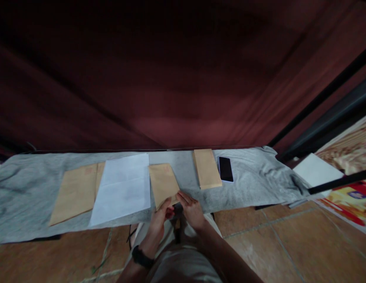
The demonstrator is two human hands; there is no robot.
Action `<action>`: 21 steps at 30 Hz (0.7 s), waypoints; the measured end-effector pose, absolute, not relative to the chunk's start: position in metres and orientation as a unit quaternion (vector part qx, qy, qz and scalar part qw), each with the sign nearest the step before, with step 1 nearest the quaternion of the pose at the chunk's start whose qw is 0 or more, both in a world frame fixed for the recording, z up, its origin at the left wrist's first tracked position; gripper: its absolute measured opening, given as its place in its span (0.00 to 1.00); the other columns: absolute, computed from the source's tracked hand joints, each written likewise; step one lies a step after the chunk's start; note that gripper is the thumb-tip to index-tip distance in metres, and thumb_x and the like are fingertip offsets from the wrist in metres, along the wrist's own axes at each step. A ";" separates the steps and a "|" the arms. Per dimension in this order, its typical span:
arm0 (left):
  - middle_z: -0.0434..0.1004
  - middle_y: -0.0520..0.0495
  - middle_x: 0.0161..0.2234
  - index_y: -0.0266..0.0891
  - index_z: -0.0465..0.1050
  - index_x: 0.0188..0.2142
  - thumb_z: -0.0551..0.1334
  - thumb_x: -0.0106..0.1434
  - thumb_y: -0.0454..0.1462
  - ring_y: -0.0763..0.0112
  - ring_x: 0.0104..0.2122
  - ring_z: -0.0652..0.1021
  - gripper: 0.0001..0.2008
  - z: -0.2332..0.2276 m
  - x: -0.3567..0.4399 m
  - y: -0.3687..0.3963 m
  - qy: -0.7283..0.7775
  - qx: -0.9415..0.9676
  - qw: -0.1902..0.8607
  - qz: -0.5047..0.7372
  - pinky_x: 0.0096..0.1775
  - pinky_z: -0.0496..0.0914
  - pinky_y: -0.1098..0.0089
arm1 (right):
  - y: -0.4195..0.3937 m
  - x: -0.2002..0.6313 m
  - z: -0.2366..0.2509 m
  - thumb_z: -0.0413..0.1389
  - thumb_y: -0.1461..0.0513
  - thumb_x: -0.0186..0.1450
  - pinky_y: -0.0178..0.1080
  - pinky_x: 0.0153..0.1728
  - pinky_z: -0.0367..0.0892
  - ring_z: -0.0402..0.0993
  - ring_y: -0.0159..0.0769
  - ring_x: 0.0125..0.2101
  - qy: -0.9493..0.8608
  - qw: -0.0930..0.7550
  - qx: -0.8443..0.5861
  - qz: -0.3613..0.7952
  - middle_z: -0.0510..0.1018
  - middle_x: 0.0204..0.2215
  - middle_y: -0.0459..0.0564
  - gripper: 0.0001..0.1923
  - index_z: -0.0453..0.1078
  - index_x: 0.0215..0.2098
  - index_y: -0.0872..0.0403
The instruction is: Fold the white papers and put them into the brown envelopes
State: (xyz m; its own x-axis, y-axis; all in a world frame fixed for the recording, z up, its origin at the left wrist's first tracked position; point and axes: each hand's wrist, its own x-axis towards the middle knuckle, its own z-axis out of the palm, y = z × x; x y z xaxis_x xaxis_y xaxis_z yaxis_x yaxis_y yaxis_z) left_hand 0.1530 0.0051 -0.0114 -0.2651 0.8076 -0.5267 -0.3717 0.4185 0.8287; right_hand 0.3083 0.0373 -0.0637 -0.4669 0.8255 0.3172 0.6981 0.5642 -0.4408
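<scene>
A brown paper envelope lies in front of me at the near edge of the cloth-covered surface. My left hand pinches its lower edge, thumb on top and fingers curled below. At the lower right corner, my right hand has its fingers pressed together on the envelope, with the thumb hidden. White paper sheets lie just left of the envelope. Further left, partly under the sheets, are more brown envelopes. To the right sits a neat stack of brown envelopes.
A phone with a dark screen lies beside the envelope stack. Grey cloth covers the narrow surface, with a dark red curtain hanging behind it. At right are black poles and a colourful printed box above the tiled floor.
</scene>
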 end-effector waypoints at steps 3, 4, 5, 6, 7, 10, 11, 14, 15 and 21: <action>0.74 0.51 0.19 0.38 0.74 0.24 0.74 0.44 0.57 0.72 0.20 0.72 0.25 -0.015 0.144 -0.003 0.624 0.210 0.563 0.500 0.25 0.65 0.70 | 0.035 0.314 -0.069 0.52 0.78 0.62 0.43 0.58 0.72 0.77 0.41 0.57 -0.846 0.255 -0.449 0.135 0.75 0.62 0.54 0.38 0.67 0.67 0.50; 0.73 0.51 0.18 0.38 0.73 0.23 0.74 0.43 0.58 0.73 0.19 0.71 0.26 -0.016 0.141 -0.005 0.632 0.219 0.557 0.493 0.24 0.64 0.71 | 0.035 0.315 -0.072 0.52 0.78 0.61 0.43 0.57 0.72 0.77 0.41 0.57 -0.845 0.255 -0.449 0.136 0.75 0.62 0.54 0.38 0.66 0.68 0.49; 0.72 0.52 0.18 0.39 0.72 0.21 0.74 0.42 0.60 0.74 0.19 0.69 0.28 -0.017 0.139 -0.007 0.640 0.225 0.550 0.487 0.24 0.62 0.71 | 0.034 0.317 -0.074 0.52 0.78 0.61 0.43 0.57 0.73 0.77 0.41 0.56 -0.846 0.256 -0.449 0.135 0.75 0.62 0.54 0.39 0.66 0.68 0.49; 0.71 0.52 0.17 0.39 0.72 0.20 0.74 0.41 0.61 0.74 0.19 0.69 0.29 -0.019 0.137 -0.009 0.648 0.230 0.543 0.482 0.23 0.62 0.71 | 0.034 0.318 -0.075 0.52 0.78 0.61 0.43 0.57 0.73 0.77 0.41 0.56 -0.846 0.256 -0.448 0.133 0.75 0.62 0.54 0.39 0.66 0.68 0.49; 0.71 0.52 0.17 0.39 0.71 0.19 0.73 0.41 0.63 0.74 0.19 0.68 0.30 -0.020 0.135 -0.011 0.656 0.235 0.536 0.477 0.23 0.62 0.70 | 0.034 0.319 -0.076 0.52 0.78 0.61 0.43 0.57 0.72 0.77 0.41 0.56 -0.848 0.255 -0.445 0.130 0.75 0.62 0.54 0.38 0.66 0.68 0.50; 0.69 0.52 0.17 0.40 0.70 0.18 0.71 0.42 0.65 0.74 0.18 0.67 0.31 -0.018 0.133 -0.012 0.668 0.258 0.519 0.467 0.24 0.62 0.70 | 0.032 0.319 -0.073 0.51 0.77 0.63 0.44 0.59 0.71 0.75 0.42 0.58 -0.855 0.261 -0.435 0.111 0.76 0.61 0.54 0.36 0.68 0.67 0.52; 0.68 0.52 0.16 0.41 0.69 0.18 0.70 0.43 0.66 0.74 0.18 0.67 0.32 -0.016 0.134 -0.011 0.669 0.269 0.513 0.465 0.24 0.61 0.69 | 0.030 0.317 -0.069 0.51 0.77 0.64 0.45 0.60 0.70 0.74 0.43 0.59 -0.855 0.265 -0.434 0.103 0.76 0.61 0.54 0.34 0.68 0.66 0.52; 0.66 0.53 0.16 0.42 0.68 0.18 0.69 0.46 0.66 0.72 0.18 0.66 0.31 -0.004 0.142 -0.007 0.670 0.316 0.495 0.454 0.24 0.60 0.69 | 0.022 0.309 -0.054 0.53 0.72 0.68 0.48 0.62 0.67 0.70 0.46 0.61 -0.846 0.279 -0.445 0.094 0.74 0.63 0.54 0.30 0.65 0.68 0.52; 0.66 0.53 0.16 0.42 0.69 0.18 0.69 0.47 0.65 0.71 0.18 0.66 0.30 0.000 0.146 -0.005 0.669 0.334 0.485 0.452 0.24 0.60 0.68 | 0.020 0.306 -0.048 0.53 0.71 0.70 0.48 0.61 0.67 0.72 0.46 0.59 -0.840 0.283 -0.452 0.099 0.74 0.62 0.54 0.29 0.65 0.68 0.51; 0.71 0.52 0.21 0.43 0.72 0.23 0.70 0.51 0.59 0.67 0.24 0.72 0.23 0.021 0.166 0.003 0.617 0.432 0.466 0.464 0.28 0.66 0.69 | 0.026 0.304 -0.034 0.51 0.65 0.72 0.41 0.49 0.74 0.77 0.41 0.46 -0.702 0.423 -0.523 0.234 0.80 0.45 0.54 0.19 0.76 0.56 0.49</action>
